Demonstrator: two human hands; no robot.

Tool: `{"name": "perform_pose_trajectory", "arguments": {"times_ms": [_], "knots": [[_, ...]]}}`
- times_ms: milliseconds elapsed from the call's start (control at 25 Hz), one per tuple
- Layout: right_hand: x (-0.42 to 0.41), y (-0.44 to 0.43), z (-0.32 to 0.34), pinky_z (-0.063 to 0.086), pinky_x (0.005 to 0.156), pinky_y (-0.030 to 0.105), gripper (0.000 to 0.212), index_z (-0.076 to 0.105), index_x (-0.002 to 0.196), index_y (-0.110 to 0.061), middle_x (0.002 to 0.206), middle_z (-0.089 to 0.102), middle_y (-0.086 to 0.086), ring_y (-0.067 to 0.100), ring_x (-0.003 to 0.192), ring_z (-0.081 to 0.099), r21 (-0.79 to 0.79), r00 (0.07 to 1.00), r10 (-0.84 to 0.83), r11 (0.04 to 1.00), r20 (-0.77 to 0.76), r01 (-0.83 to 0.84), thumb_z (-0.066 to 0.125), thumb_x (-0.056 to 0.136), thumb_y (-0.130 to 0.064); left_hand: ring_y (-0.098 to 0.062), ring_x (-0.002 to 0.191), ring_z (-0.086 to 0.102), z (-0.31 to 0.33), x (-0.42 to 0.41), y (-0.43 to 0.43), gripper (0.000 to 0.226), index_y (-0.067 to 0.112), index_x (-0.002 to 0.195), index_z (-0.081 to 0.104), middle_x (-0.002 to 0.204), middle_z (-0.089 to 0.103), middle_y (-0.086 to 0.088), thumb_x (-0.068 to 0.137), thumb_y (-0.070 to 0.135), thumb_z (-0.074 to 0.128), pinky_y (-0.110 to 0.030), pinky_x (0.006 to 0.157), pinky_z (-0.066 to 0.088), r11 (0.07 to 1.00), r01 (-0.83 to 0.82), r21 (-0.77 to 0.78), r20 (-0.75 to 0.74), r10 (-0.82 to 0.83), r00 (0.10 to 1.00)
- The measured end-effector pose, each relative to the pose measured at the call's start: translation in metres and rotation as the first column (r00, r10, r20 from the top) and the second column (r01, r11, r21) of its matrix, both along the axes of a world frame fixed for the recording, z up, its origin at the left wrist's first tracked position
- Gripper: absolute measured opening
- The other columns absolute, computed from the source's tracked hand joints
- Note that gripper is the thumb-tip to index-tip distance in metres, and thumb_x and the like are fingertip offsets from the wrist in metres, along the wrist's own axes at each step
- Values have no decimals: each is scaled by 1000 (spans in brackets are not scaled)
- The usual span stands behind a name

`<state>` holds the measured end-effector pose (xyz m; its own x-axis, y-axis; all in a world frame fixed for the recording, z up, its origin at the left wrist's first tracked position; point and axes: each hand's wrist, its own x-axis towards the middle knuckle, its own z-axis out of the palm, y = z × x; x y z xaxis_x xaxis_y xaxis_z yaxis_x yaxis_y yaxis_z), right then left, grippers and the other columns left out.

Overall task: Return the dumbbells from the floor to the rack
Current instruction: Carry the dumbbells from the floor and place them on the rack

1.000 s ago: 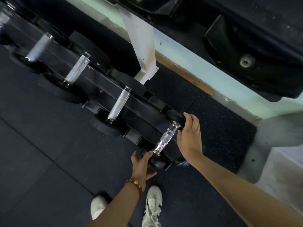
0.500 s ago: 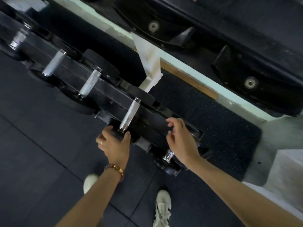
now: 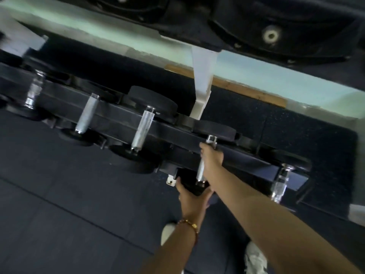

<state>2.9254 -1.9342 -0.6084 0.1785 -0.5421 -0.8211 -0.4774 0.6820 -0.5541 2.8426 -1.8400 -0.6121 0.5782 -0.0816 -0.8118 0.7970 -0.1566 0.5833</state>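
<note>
While right hand (image 3: pixel 213 162) grips dumbbell (image 3: pixel 200 172), neighbours (image 3: pixel 142 129) flanking

Black low rack (image 3: pixel 246 163) runs slantwise, with five dumbbells (image 3: pixel 143 128) lying across it side by side. All have round black heads and knurled silver handles, tilted alike. Fourth dumbbell (image 3: pixel 199 171) from left lies across the rail, right hand (image 3: pixel 212 161) round its handle, left hand (image 3: pixel 190 194) cupping the near head.

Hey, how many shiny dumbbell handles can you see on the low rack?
5. From the left along the rack: first handle, blurred; second handle; third handle; fourth handle, gripped by the right hand; fifth handle at the right end. More may lie past the left edge.
</note>
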Motion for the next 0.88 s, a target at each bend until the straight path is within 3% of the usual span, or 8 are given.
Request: {"name": "perform_pose_trajectory", "arguments": {"times_ms": [160,320,400,480,560,640,760,880], "knots": [[-4,-6,1,34,51,22,21,53,66,-13,61,51,0,12,54,45,-25,999,-13,1000,-31,12,65,84,-12,-6,93,57,7,-1,0,103,39,147,5,143,31,-8,77,8,73,-18,55,54,998,34,-51,-22,-35,999],[-6,-9,0,37,42,16,20,51,69,-10,61,47,3,13,52,42,-45,997,10,999,-72,-13,62,87,-11,-21,119,52,6,10,10,97,37,149,6,146,35,-5,81,6,69,-17,57,56,993,97,-70,-36,-100,994],[-7,-14,1,39,52,22,15,55,83,-4,68,51,5,15,58,47,-58,978,176,981,-108,-183,61,90,-16,-22,119,53,5,17,15,95,35,149,9,144,38,-5,81,5,69,-18,56,55,992,110,-67,-65,-115,991],[-5,-19,3,40,67,27,33,54,110,4,93,60,13,21,79,56,-81,923,353,926,-150,-368,59,92,-23,-22,112,56,4,26,19,92,36,145,18,140,42,-6,79,3,71,-20,52,55,992,107,-67,-108,-114,988],[-4,-20,4,37,81,28,56,40,133,5,127,53,17,28,109,54,-82,874,448,879,-190,-469,57,93,-29,-21,112,56,3,32,23,91,40,142,24,139,40,-5,75,5,76,-21,52,55,990,104,-90,-149,-116,982],[-5,-18,5,38,93,31,68,24,142,6,143,39,19,32,127,45,-95,843,491,849,-220,-520,55,94,-31,-20,113,56,4,33,25,90,42,140,27,140,40,-4,73,7,78,-25,57,56,990,91,-105,-174,-108,979],[-6,-15,11,35,102,35,77,20,138,7,143,36,20,34,130,41,-60,868,441,884,-229,-465,63,88,-33,-24,117,53,9,28,24,91,32,142,28,139,42,-6,71,8,80,-32,70,55,990,140,2,-153,-138,979],[-7,-4,34,30,105,36,76,24,134,0,142,30,17,31,130,33,-116,867,237,942,-439,-316,67,83,-36,-32,122,45,25,35,21,88,18,134,35,140,39,-17,62,27,85,-39,100,44,945,217,244,-19,-220,975]]}}
